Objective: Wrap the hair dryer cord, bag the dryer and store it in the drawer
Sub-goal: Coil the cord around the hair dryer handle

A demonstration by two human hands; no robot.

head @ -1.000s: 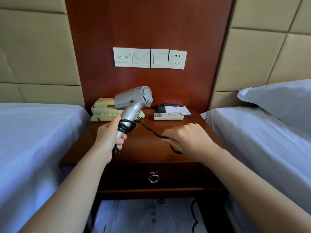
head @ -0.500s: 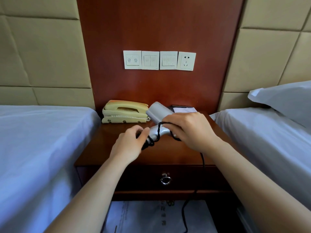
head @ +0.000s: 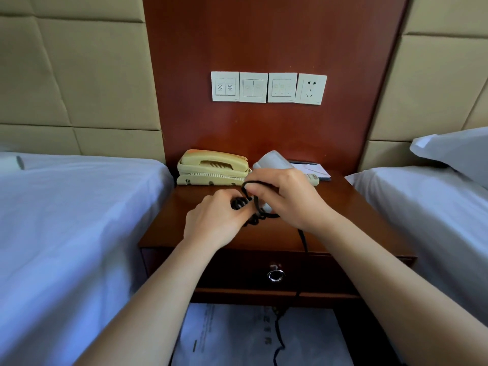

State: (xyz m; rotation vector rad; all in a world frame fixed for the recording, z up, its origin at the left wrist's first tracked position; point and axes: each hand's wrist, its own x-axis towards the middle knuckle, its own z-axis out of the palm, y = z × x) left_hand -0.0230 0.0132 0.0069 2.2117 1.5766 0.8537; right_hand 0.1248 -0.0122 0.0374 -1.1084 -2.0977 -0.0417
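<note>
Meanwhile both hands had closed in together above the dark red-brown wooden bench (head: pixel 351 207). 1 second earlier the left hand (head: pixel 211 223) held the silver-grey plastic hair dryer (head: pixel 273 159) upright with its round grille showing. The right hand (head: pixel 293 199) then stretched the black cord (head: pixel 239 203) low across the bench, apart from the dryer.

At this moment the dryer was tipped away, its barrel pointing toward the wall just beside the cream plastic telephone (head: pixel 211 167), and the hands hid most of it. The left fingers were curled round the handle and the coils wound on it. The right fingers and thumb pinched a loop of cord against the handle, the loop arching over the knuckles.

From under the right hand the loose cord dropped over the bench's front edge. It ran past the closed drawer (head: pixel 237 270) with its metal ring pull (head: pixel 276 275) and down across a white printed sheet (head: pixel 224 336) below. 1 second earlier that stretch near the hand had lain on the bench top. The white remote control (head: pixel 313 179), in full view before, showed only its end past the right hand.
</note>
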